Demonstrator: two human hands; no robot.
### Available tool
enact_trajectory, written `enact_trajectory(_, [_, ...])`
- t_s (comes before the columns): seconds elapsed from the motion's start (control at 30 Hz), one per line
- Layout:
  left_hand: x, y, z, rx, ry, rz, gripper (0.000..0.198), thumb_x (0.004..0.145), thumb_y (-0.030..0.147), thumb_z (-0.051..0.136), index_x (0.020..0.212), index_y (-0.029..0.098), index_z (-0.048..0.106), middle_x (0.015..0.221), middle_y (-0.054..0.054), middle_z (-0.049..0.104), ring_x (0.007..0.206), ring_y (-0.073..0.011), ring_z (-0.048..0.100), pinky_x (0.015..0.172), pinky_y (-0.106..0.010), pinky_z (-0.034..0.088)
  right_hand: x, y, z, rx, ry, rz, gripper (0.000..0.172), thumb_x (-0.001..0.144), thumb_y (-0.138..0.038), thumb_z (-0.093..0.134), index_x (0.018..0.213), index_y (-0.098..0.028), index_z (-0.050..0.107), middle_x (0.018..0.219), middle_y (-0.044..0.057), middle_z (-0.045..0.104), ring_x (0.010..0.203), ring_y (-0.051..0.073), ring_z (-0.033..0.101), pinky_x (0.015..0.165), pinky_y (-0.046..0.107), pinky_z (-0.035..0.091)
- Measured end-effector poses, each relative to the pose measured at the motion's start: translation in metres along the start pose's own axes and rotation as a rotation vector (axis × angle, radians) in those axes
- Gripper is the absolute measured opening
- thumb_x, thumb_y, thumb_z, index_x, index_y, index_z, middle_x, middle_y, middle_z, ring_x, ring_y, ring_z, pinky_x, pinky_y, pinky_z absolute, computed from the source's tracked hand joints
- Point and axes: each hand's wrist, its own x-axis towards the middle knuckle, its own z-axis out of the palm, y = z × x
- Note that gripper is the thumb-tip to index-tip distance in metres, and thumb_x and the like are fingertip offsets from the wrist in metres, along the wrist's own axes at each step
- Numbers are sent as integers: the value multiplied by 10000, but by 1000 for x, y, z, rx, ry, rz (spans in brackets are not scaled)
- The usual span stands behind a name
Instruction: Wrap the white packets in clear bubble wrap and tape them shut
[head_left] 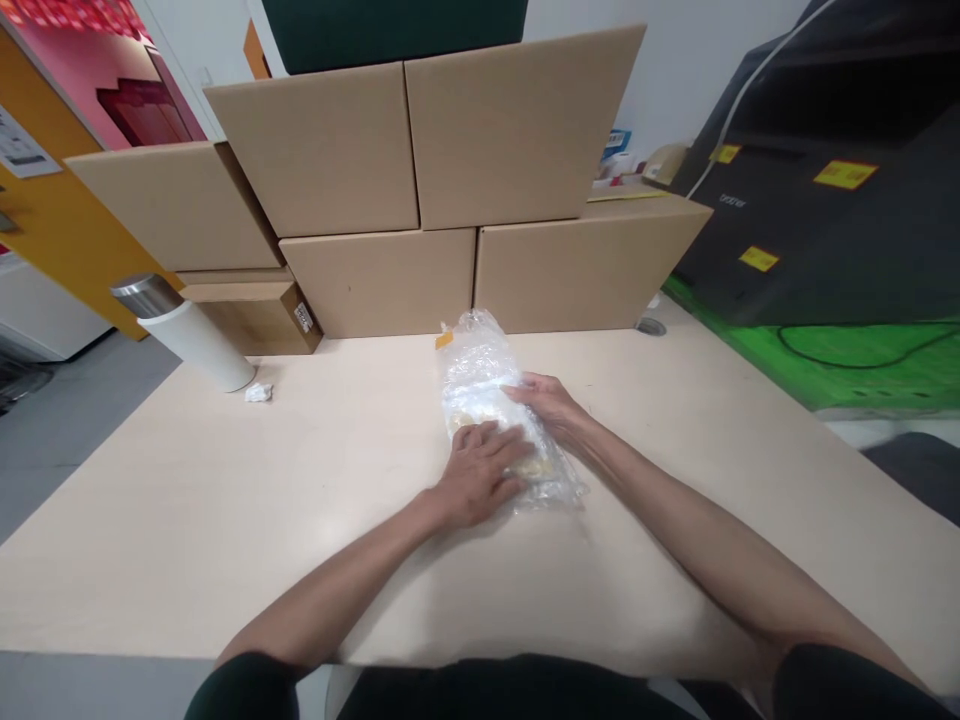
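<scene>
A clear, crinkled plastic-wrapped package (pixel 480 362) lies lengthwise on the table, with an orange piece of tape at its far left corner. Something pale yellow shows through the plastic near my fingers, too blurred to name. My left hand (pixel 484 475) rests flat across the near part of the package, fingers spread. At the package's right edge, my right hand (pixel 553 405) has its thumb and fingers closed on the plastic.
Cardboard boxes (pixel 375 285) stand stacked along the table's back edge. On the left are a white bottle (pixel 199 345) with a steel cap and a crumpled white scrap (pixel 259 393). A small round clear object (pixel 651 326) lies at the back right. A black-covered machine (pixel 825 200) stands beyond.
</scene>
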Motion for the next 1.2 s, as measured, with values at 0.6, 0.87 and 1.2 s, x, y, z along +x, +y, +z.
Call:
enact_trajectory(0.6, [-30,-24,-82,-1346,155,-280,747,677,474,841,1325,216,574,1261,-137,658,1160,-351,627,946,-447,514,-43,-29,41,75,-36,-215,370,624,-480,850,796,-220,651,786,27,688,693,181,623,641,315,520])
enact_trajectory(0.87, [3,-64,-39,-1282,649,-663,802,574,335,878,1226,190,433,927,-42,660,751,-183,650,741,-352,533,7,11,38,-347,178,-325,653,727,-616,693,1212,-201,555,1266,151,587,1166,294,569,973,460,483])
enact_trajectory(1.2, [8,-86,-26,-538,667,-596,901,775,434,743,1518,239,272,1338,-165,454,1136,-294,584,964,-471,469,18,26,19,-1120,-227,-410,997,805,-774,535,1572,-192,278,1675,144,117,1539,339,57,1216,545,113])
